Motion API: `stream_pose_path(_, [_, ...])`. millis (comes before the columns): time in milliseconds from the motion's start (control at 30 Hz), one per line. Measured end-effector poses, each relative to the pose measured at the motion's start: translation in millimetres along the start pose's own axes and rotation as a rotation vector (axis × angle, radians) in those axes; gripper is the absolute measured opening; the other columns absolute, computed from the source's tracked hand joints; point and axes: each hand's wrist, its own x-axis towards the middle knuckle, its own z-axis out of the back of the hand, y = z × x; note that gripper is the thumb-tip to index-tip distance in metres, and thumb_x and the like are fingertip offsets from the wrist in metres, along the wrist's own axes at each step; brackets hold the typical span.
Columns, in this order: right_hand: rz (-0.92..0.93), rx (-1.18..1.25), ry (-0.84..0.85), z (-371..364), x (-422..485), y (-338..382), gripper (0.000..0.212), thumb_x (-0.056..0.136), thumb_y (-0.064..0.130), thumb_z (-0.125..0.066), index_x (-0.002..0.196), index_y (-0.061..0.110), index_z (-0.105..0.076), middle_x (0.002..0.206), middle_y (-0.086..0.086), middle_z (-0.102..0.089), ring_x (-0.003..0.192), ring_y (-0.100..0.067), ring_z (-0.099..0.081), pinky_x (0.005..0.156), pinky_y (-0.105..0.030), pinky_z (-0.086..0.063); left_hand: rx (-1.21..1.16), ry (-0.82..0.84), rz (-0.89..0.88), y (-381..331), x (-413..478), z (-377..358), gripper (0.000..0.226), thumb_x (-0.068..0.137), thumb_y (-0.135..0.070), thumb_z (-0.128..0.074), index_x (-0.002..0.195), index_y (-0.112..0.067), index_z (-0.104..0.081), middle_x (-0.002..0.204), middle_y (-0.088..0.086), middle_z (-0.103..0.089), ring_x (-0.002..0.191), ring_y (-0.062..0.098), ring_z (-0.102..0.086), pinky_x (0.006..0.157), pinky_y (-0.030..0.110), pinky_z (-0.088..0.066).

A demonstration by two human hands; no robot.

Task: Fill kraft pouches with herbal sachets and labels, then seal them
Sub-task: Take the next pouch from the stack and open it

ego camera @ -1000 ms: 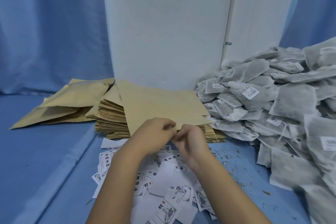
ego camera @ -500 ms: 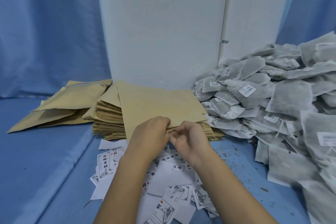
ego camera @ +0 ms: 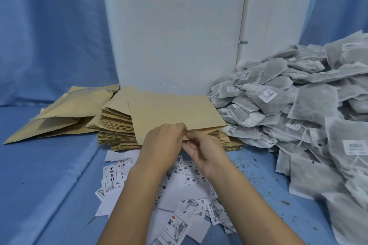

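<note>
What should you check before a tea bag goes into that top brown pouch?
1. Pouch held at its near edge by left hand and right hand: ok.
2. Pouch mouth open: cannot tell, the hands hide it.
3. Only one pouch lifted off the stack: cannot tell.
4. A hand free for picking: not ok, both pinch the pouch.
5. Sachets piled at the right: ok.
6. Labels lying in front, under the arms: ok.
</note>
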Motion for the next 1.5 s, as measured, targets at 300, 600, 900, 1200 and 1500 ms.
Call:
stream_pose_path(300, [-0.001, -0.009, -0.027, -1, -1, -1, 0.018, 0.086, -0.017, -0.046, 0.076, -0.007, -0.057, 0.075, -0.018, -0.065, 0.067, -0.023, -0.064, 0.058, -0.031, -0.06, -0.147, -0.016, 0.01, 1, -2, -3, 0.038, 0.097, -0.022, -0.041, 0.134, -0.031, -0.044, 0.111, 0.001, -0.068, 0.103, 0.026, -0.059, 0.084, 0.038, -0.044])
stream_pose_path(600, [0.037, -0.125, -0.132, 2, -1, -3, 0.021, 0.083, -0.018, -0.046, 0.072, -0.001, -0.05, 0.051, -0.007, -0.046, 0.031, -0.008, -0.045, 0.05, -0.025, -0.057, -0.192, -0.064, 0.036, 0, -2, -7, 0.034, 0.097, -0.02, -0.042, 0.129, -0.027, -0.048, 0.108, 0.004, -0.068, 0.101, 0.028, -0.059, 0.082, 0.039, -0.044])
stream_pose_path(900, [-0.021, 0.03, -0.055, 1, 1, -5, 0.01, 0.089, -0.011, -0.05, 0.092, -0.008, -0.059, 0.089, -0.021, -0.065, 0.078, -0.026, -0.067, 0.063, -0.029, -0.06, -0.195, -0.146, 0.077, 2, -2, -9, 0.042, 0.091, -0.018, -0.05, 0.13, -0.033, -0.049, 0.114, -0.015, -0.066, 0.107, 0.015, -0.06, 0.079, 0.03, -0.045])
stream_pose_path(1200, [-0.124, 0.078, -0.093, 5, 2, -6, 0.019, 0.097, 0.019, -0.053, 0.098, 0.001, -0.059, 0.088, -0.021, -0.065, 0.08, -0.027, -0.064, 0.05, -0.027, -0.058, -0.124, -0.29, 0.034, 10, -7, -15, 0.055, 0.083, -0.002, -0.051, 0.133, -0.026, -0.05, 0.13, -0.01, -0.057, 0.104, 0.02, -0.061, 0.073, 0.034, -0.047])
stream_pose_path(1500, [-0.031, -0.005, -0.287, 30, 9, 3, 0.018, 0.098, 0.025, -0.053, 0.101, 0.008, -0.056, 0.092, -0.015, -0.068, 0.058, -0.016, -0.07, 0.046, -0.022, -0.055, -0.021, -0.359, 0.184, 36, -13, -10, 0.055, 0.076, 0.006, -0.061, 0.127, -0.015, -0.058, 0.125, 0.0, -0.063, 0.108, 0.025, -0.06, 0.08, 0.034, -0.043])
